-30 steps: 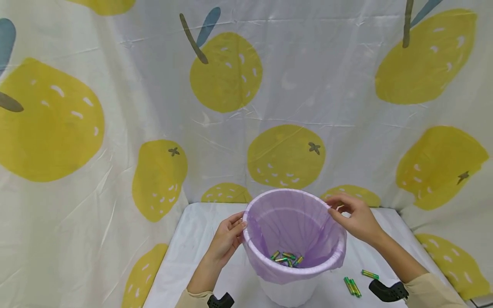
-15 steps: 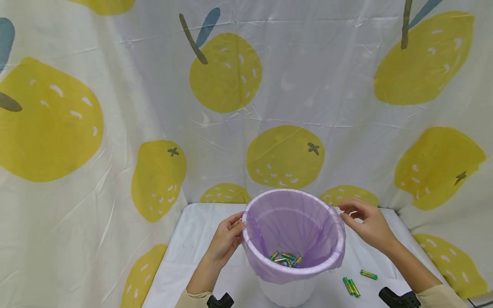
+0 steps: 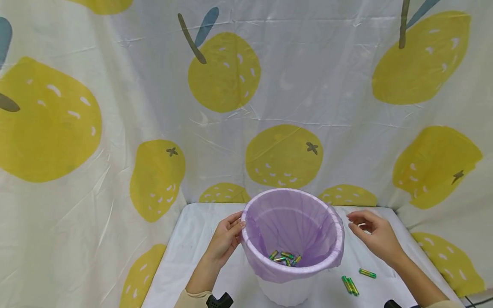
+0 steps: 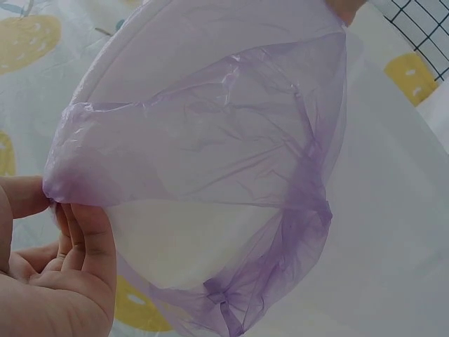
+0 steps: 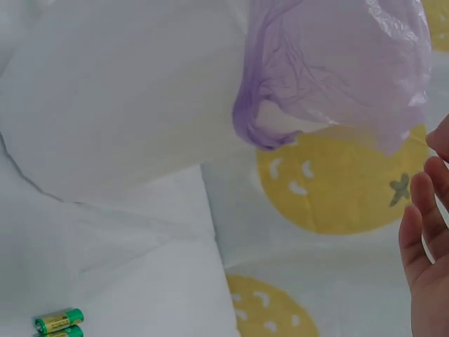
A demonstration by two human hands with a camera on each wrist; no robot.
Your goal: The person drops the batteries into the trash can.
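A white trash bin (image 3: 285, 291) stands on the table, lined with a purple plastic bag (image 3: 292, 222) folded over its rim. Several green and gold batteries (image 3: 286, 255) lie inside at the bottom. My left hand (image 3: 225, 239) pinches the bag at the bin's left rim, thumb on the outer side in the left wrist view, where the bag's loose edge (image 4: 210, 154) hangs down the white wall. To the right of the bin, my right hand (image 3: 379, 237) hovers apart from the rim with relaxed, bent fingers and nothing between them.
On the table (image 3: 208, 273), right of the bin, lie two batteries (image 3: 350, 285) side by side and a single battery (image 3: 367, 273) behind them. A white cloth with yellow fruit prints (image 3: 284, 156) hangs behind and at both sides.
My right hand has let go of the bag at the bin's right rim and moved away to the right and slightly down. The left hand has stayed at the left rim.
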